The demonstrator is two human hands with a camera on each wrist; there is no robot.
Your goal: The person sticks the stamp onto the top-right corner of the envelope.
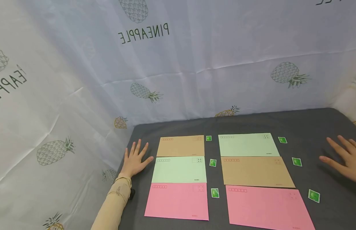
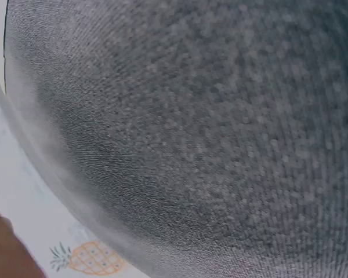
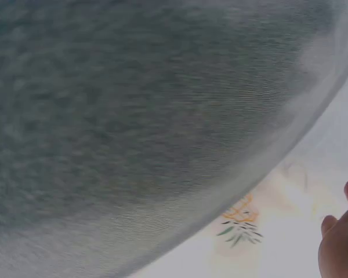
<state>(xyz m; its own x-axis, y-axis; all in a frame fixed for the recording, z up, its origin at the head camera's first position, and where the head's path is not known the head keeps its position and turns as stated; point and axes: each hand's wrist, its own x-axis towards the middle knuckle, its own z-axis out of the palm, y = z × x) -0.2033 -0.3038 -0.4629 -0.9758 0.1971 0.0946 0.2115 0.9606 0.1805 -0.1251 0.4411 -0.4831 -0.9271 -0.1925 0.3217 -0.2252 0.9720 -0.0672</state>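
My left hand (image 1: 135,162) lies with fingers spread on the dark tabletop, left of the envelopes and holding nothing. At the right edge of the head view, my right hand (image 1: 348,162) is spread too, partly cut off by the frame. Between them lie two columns of envelopes. The left column has a brown envelope (image 1: 180,146) at the back, a pale green one (image 1: 180,171), then a pink one (image 1: 178,203). The right column runs pale green (image 1: 248,145), brown (image 1: 255,172), pink (image 1: 268,207). A small green stamp (image 1: 213,163) lies to the right of each envelope.
The dark cloth-covered table (image 1: 172,127) ends at a white curtain (image 1: 195,89) printed with pineapples, which also hangs along the left side. Both wrist views are mostly filled by blurred dark cloth (image 2: 209,133). A dark object (image 1: 132,193) shows beside the left wrist.
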